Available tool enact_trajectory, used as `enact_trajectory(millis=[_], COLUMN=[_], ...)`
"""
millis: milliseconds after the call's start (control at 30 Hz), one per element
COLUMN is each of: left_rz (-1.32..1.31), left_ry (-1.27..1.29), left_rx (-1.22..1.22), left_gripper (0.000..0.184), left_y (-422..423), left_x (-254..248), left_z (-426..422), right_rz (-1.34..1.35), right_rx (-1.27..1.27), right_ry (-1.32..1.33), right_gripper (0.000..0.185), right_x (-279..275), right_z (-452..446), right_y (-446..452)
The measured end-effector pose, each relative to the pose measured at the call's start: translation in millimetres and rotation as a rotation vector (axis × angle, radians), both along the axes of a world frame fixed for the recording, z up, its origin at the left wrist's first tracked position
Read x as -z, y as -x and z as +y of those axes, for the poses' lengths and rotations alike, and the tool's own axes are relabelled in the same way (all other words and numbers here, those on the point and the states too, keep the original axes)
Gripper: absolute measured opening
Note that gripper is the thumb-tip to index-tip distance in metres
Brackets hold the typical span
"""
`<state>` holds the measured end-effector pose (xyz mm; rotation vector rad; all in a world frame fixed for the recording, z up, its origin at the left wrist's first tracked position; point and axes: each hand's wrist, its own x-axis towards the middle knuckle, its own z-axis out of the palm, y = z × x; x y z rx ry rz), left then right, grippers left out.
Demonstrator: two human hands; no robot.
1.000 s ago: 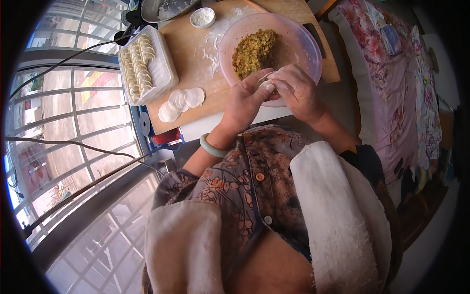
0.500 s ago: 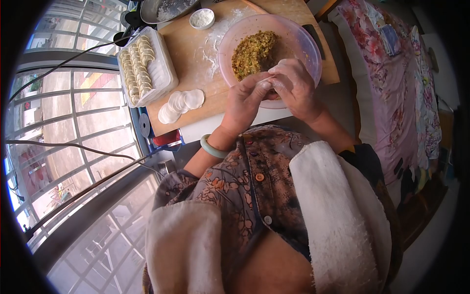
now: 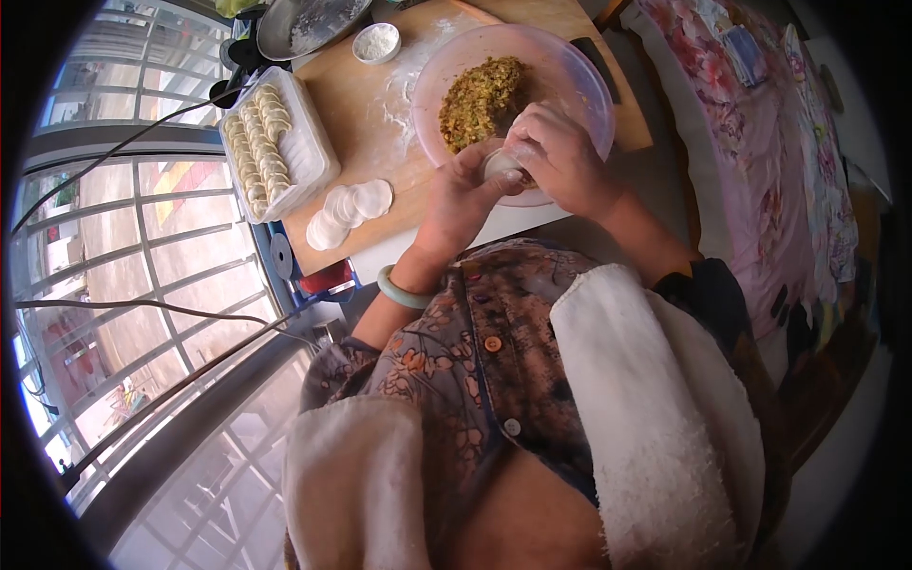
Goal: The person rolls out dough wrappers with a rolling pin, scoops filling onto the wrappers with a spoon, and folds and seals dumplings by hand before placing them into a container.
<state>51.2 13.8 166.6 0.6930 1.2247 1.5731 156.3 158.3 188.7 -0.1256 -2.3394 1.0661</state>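
Between my two hands sits a pale dumpling (image 3: 500, 167), partly covered by the fingers, over the near rim of a translucent bowl (image 3: 584, 81). My left hand (image 3: 463, 195) closes round its left side, thumb along the near edge. My right hand (image 3: 556, 157) pinches the dough from the right, its fingertips dusted with flour. Inside the bowl lies a mound of chopped green-brown filling (image 3: 480, 103). Several round dough wrappers (image 3: 347, 211) overlap on the wooden board (image 3: 366, 123), left of my left hand.
A plastic tub (image 3: 318, 166) at the left holds rows of folded dumplings. Behind the board's left side stand a small bowl of flour (image 3: 377, 43) and a metal basin (image 3: 309, 28). A barred window (image 3: 152, 218) runs along the left; a floral cloth (image 3: 731, 190) lies at the right.
My hands have turned and moved slightly apart, so more of the pale dough shows between them. The whole view has shifted a little.
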Motion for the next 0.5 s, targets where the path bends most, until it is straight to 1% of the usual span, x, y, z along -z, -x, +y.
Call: enact_trajectory(millis=[33,133,167,233,267,400,500], left_rz=[-0.011,-0.098,-0.163,-0.291,-0.305,-0.391,-0.442], left_ry=[0.024,0.046,0.022,-0.026,-0.043,-0.082,-0.091], left_rx=[-0.004,-0.077,-0.095,-0.127,-0.127,-0.118,-0.107], left_gripper=[0.038,0.034,0.033,0.032,0.032,0.031,0.031], left_y=[0.8,3.5,5.7,11.0,13.6,16.7,18.7], left_x=[0.2,-11.9,-11.6,-9.9,-11.1,-13.1,-10.0], left_z=[-1.5,-5.5,-7.7,-12.5,-13.6,-21.7,-28.9], right_rz=[-0.034,0.008,-0.064,-0.030,-0.011,0.034,0.120], right_rx=[-0.003,0.085,0.101,0.073,0.058,0.090,0.092], right_ry=[-0.005,0.251,0.290,0.611,0.771,1.182,1.272], right_gripper=[0.010,0.022,0.033,0.032,0.031,0.031,0.029], right_x=[0.5,-3.3,-7.9,1.7,7.7,14.9,15.1], right_z=[-0.1,-4.3,0.3,-7.6,-13.5,-41.7,-58.5], right_y=[1.0,4.4,0.4,-3.9,-5.2,-5.2,2.5])
